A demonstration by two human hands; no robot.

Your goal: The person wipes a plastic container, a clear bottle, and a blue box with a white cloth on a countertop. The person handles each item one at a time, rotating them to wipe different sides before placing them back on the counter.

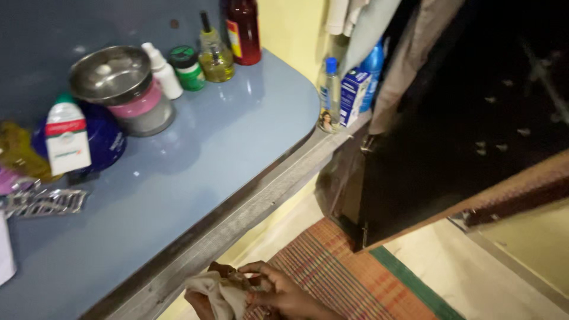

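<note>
Both hands are bunching a cream cloth (pixel 218 291) at near bottom centre, just below the blue table's (pixel 195 166) metal edge, above a striped mat (pixel 349 278). Right hand (pixel 284 293) fingers are curling closed on the cloth; left hand (pixel 201 303) is mostly hidden beneath it, grip can't tell. Steel bowl (pixel 112 74) and bottles are sitting far left.

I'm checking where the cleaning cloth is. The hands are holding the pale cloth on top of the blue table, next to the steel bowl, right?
Not quite. In the head view the hands hold the pale cloth below the blue table's edge, far from the steel bowl.
</note>
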